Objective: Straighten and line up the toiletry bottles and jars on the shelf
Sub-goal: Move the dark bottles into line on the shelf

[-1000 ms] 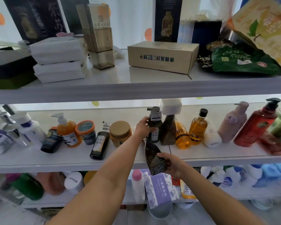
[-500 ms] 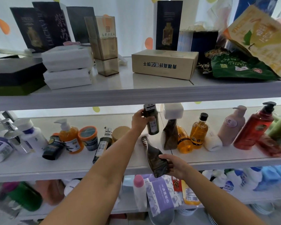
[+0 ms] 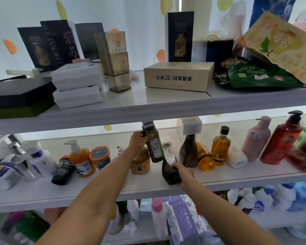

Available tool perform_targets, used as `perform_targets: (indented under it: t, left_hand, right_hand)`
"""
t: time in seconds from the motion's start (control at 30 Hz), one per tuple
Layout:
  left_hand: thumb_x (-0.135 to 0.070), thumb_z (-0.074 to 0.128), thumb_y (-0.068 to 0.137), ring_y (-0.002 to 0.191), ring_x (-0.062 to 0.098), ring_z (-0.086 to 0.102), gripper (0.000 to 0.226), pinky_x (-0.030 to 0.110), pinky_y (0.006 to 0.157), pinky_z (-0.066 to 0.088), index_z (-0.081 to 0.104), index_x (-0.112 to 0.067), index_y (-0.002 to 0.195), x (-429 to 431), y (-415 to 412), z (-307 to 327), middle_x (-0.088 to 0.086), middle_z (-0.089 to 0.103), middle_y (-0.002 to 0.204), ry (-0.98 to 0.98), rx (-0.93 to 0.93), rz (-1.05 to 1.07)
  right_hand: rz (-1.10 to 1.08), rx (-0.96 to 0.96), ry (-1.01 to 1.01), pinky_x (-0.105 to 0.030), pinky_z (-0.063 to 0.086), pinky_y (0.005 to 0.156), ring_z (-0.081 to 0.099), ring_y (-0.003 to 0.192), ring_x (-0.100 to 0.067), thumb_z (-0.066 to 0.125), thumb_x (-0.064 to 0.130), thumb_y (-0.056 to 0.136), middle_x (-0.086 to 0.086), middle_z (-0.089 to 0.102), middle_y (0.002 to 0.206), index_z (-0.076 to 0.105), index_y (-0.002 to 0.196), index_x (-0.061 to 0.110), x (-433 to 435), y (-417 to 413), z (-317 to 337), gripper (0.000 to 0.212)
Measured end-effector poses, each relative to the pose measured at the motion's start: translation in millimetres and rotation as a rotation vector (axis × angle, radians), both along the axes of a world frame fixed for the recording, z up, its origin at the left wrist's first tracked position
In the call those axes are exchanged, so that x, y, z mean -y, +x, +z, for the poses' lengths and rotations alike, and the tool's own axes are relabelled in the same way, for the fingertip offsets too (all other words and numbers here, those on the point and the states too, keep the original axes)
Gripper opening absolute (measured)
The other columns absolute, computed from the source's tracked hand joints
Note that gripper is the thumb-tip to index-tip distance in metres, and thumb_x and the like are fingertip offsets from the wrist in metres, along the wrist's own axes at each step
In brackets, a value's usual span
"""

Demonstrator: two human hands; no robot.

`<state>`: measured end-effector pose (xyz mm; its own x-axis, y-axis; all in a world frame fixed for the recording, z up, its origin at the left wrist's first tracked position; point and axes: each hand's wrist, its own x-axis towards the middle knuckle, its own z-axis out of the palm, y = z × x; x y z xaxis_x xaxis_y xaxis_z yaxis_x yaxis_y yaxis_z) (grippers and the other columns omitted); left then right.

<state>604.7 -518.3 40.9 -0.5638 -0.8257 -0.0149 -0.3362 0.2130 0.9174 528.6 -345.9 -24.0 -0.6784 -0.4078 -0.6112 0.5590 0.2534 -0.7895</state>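
- On the middle shelf [image 3: 113, 188], toiletry bottles and jars stand in a loose, uneven row.
- The left hand [image 3: 138, 140] grips a dark green bottle [image 3: 153, 147] near its neck, fingers and thumb curled round it. The bottle hangs tilted, just under the upper shelf board, in front of a tan jar [image 3: 140, 163].
- The right hand [image 3: 183, 172] holds a dark brown bottle [image 3: 169, 171] by its lower part, fingers wrapped round it. It leans back and left near the shelf's front edge; whether its base touches the board I cannot tell.
- Just right stand a white-capped brown bottle [image 3: 189, 152] and two amber bottles [image 3: 220, 147].
- An orange pump bottle [image 3: 81, 160] stands well to the left.
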Motion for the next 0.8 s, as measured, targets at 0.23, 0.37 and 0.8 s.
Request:
perform_targets:
  t: [0.23, 0.37, 0.8]
  left_hand:
    - [-0.008, 0.071, 0.081, 0.098, 0.028, 0.063, 0.033, 0.037, 0.088, 0.052, 0.062, 0.000, 0.112, -0.9, 2.1, -5.9, 0.012, 0.067, 0.108, -0.075, -0.020, -0.075]
    - [-0.001, 0.075, 0.075, 0.102, 0.026, 0.063, 0.046, 0.042, 0.091, 0.053, 0.058, -0.005, 0.119, -3.0, -2.1, -16.7, 0.010, 0.066, 0.111, -0.068, 0.039, -0.181]
    - [-0.034, 0.067, 0.085, 0.116, 0.012, 0.049, 0.047, 0.041, 0.119, 0.004, 0.052, -0.019, 0.127, -7.5, 7.1, -40.4, -0.003, 0.062, 0.123, -0.387, 0.284, -0.216]
  right_hand:
    - [0.194, -0.575, 0.499, -0.039, 0.034, 0.106, 0.035, 0.131, -0.032, 0.042, 0.045, 0.095, -0.020, 0.037, 0.142, 0.034, 0.138, -0.002, 16.7, 9.7, -2.1, 0.064]
    - [0.291, -1.027, 0.477, -0.032, 0.045, 0.095, 0.040, 0.122, -0.024, 0.062, 0.054, 0.079, -0.009, 0.038, 0.133, 0.033, 0.132, 0.011, 8.0, 19.3, -13.6, 0.074]
    - [0.648, -1.489, 0.723, -0.046, 0.042, 0.102, 0.051, 0.121, -0.039, 0.086, 0.043, 0.055, -0.019, 0.050, 0.131, 0.040, 0.130, 0.016, 11.2, 12.0, -30.0, 0.092]
